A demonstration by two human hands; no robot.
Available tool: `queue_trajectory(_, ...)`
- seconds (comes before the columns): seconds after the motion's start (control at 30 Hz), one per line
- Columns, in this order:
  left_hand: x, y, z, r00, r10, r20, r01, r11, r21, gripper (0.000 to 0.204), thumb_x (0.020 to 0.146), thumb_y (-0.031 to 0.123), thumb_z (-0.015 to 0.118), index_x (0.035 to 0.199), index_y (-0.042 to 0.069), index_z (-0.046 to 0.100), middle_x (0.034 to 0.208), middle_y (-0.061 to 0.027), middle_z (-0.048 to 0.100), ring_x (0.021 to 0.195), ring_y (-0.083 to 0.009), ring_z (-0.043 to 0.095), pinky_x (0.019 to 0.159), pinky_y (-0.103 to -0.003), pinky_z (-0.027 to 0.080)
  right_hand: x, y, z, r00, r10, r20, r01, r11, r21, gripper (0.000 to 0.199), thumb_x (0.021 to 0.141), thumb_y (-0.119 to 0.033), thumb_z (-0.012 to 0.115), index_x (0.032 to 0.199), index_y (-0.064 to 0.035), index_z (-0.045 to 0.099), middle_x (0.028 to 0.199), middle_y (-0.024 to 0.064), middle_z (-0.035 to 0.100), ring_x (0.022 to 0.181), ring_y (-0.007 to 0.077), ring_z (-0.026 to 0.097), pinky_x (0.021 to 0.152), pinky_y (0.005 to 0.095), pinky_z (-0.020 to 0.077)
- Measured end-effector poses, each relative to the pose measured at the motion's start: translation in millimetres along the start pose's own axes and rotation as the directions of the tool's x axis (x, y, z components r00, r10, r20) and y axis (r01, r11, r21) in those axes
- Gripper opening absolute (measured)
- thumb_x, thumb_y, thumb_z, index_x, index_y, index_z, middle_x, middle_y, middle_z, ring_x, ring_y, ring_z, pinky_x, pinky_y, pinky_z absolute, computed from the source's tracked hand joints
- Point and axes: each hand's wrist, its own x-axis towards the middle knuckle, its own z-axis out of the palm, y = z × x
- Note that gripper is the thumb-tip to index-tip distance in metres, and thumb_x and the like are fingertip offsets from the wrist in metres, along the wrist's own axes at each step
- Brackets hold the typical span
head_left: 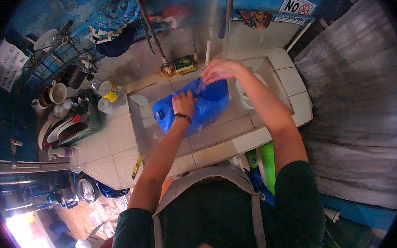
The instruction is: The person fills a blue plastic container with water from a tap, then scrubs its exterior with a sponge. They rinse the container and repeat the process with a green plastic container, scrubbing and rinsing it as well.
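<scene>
A blue plastic water jug (213, 104) lies on its side in the tiled sink (225, 130), its capped neck pointing left. My left hand (184, 103) grips the top of the jug, fingers bent over it; whatever part they close on is hidden beneath them. Above the jug's right end, my right hand (219, 70) is held with loosely bent fingers, wet and holding nothing visible. Water runs down by its fingertips onto the jug. Partly behind my right forearm stands a white tub (240, 95).
A green and yellow sponge (184, 64) sits on the back ledge beside a tap (167, 69). Left on the counter are a dish rack (87, 128), a yellow-labelled bottle (108, 91) and a small yellow tool (138, 167). A grey curtain (356, 103) hangs at right.
</scene>
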Motion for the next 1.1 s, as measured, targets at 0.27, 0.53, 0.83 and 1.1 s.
queue_trajectory(0.27,26.6,21.7,17.4,0.677,-0.018,0.735,0.735,0.071,-0.675,0.029,0.083,0.025,0.060,0.086,-0.004,0.058,0.077,-0.0168,0.064,0.070,-0.0278,0.064,0.056,-0.036,0.052,-7.6,-1.3,-1.2,0.995,0.010,0.099,-0.001,0.995,-0.099,0.030,0.081,-0.003,0.056,0.107,0.0110,0.055,0.098,0.0195,0.062,0.091,0.0264,0.062,0.082,0.0329,0.0521)
queue_trajectory(0.53,41.8,68.3,90.6,0.753,-0.157,0.638,0.357,-0.718,-0.597,0.027,0.083,0.021,0.058,0.095,-0.003,0.055,0.076,-0.0133,0.062,0.065,-0.0251,0.060,0.056,-0.036,0.049,-25.5,-9.8,4.3,0.992,-0.035,0.119,0.046,0.995,-0.088,0.027,0.079,0.000,0.055,0.104,0.0102,0.056,0.096,0.0207,0.063,0.087,0.0267,0.064,0.078,0.0325,0.0537)
queue_trajectory(0.83,83.0,26.9,75.3,0.623,0.045,0.781,0.320,-0.926,-0.202,0.029,0.096,0.038,0.034,0.101,0.013,0.049,0.082,-0.0066,0.053,0.080,-0.0249,0.055,0.084,-0.047,0.040,-50.9,-56.2,7.9,0.998,0.041,0.051,-0.009,0.860,-0.510,0.027,0.077,0.002,0.051,0.100,0.0112,0.059,0.096,0.0204,0.063,0.085,0.0266,0.065,0.077,0.0312,0.0537)
queue_trajectory(1.1,81.9,-28.9,16.7,0.544,-0.203,0.814,-0.016,-0.973,-0.232,0.040,0.095,0.039,0.034,0.107,0.004,0.047,0.096,-0.0093,0.058,0.089,-0.0246,0.052,0.086,-0.043,0.041,-34.6,-71.1,13.5,0.982,-0.074,0.173,0.119,0.957,-0.265,0.028,0.077,0.004,0.049,0.102,0.0111,0.059,0.097,0.0197,0.063,0.088,0.0242,0.065,0.076,0.0296,0.0539)
